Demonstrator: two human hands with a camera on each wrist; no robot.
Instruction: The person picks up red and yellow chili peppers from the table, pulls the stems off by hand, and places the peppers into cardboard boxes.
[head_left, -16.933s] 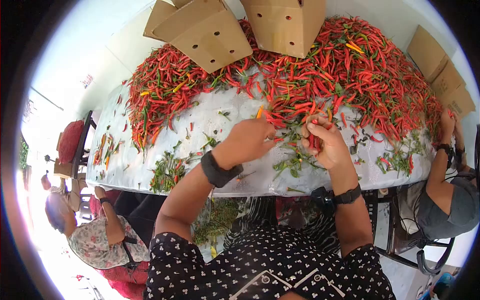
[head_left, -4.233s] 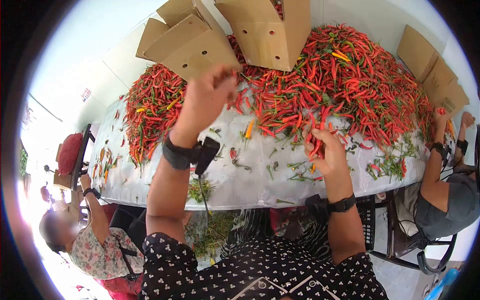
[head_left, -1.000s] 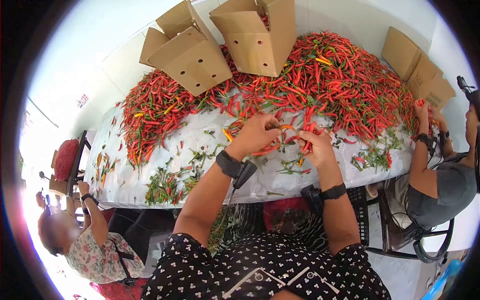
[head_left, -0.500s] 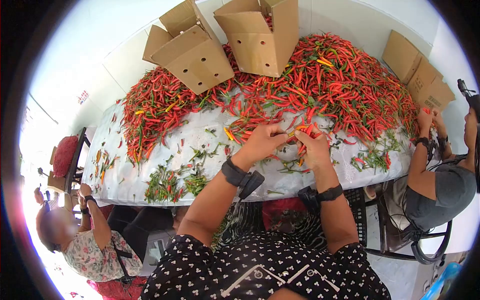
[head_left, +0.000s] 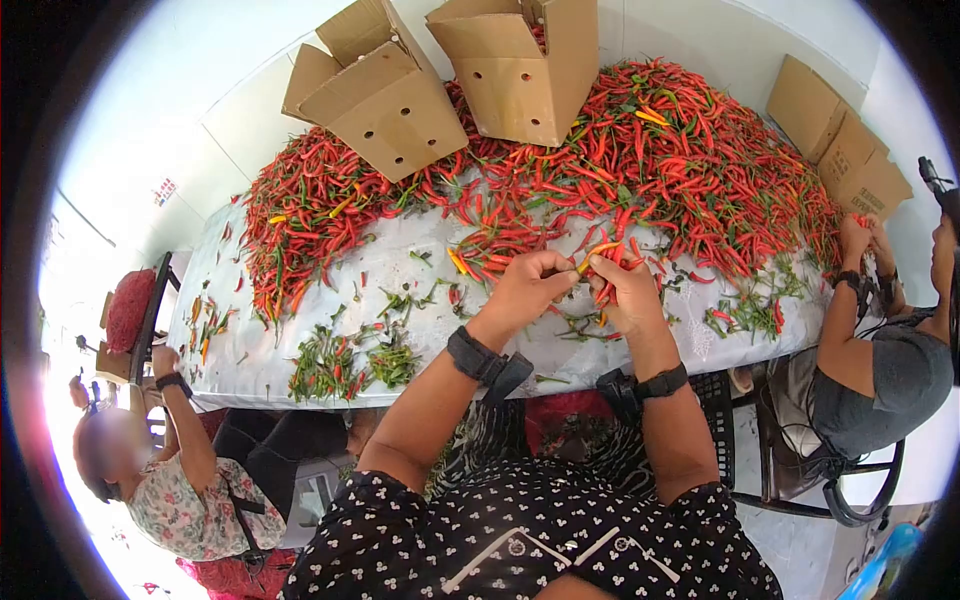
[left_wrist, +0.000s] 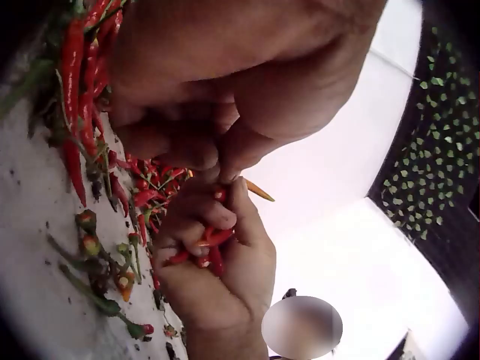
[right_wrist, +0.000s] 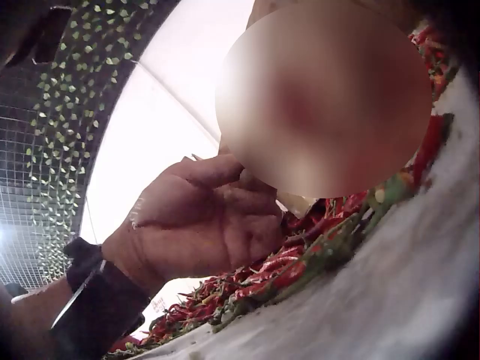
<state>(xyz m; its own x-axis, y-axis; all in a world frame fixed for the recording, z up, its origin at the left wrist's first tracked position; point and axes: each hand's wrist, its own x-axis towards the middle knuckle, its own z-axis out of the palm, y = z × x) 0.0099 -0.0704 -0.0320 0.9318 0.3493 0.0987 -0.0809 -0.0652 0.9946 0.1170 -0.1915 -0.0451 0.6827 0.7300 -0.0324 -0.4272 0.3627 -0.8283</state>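
In the head view my left hand (head_left: 528,292) and right hand (head_left: 632,297) meet over the table's front half. Between them is a yellow-orange chili pepper (head_left: 601,248), its lower end pinched by the left thumb and forefinger. The right hand grips several red chili peppers (left_wrist: 216,255) in curled fingers, seen in the left wrist view, where the orange tip sticks out past the thumbs. Green stems and loose red chilies lie under the hands. A blurred patch covers the right hand in the right wrist view; the left hand (right_wrist: 210,217) shows beside it.
A large heap of red chilies (head_left: 700,170) spans the table's back. Two cardboard boxes (head_left: 400,120) stand against it. Piles of green stems (head_left: 325,365) lie near the front edge of the white-covered table (head_left: 230,350). Other people sit at left and right (head_left: 870,370).
Earlier my left hand was raised near the left box; since then it has come down to the right hand. Over the last second both hands have drawn together around the yellow-orange chili pepper.
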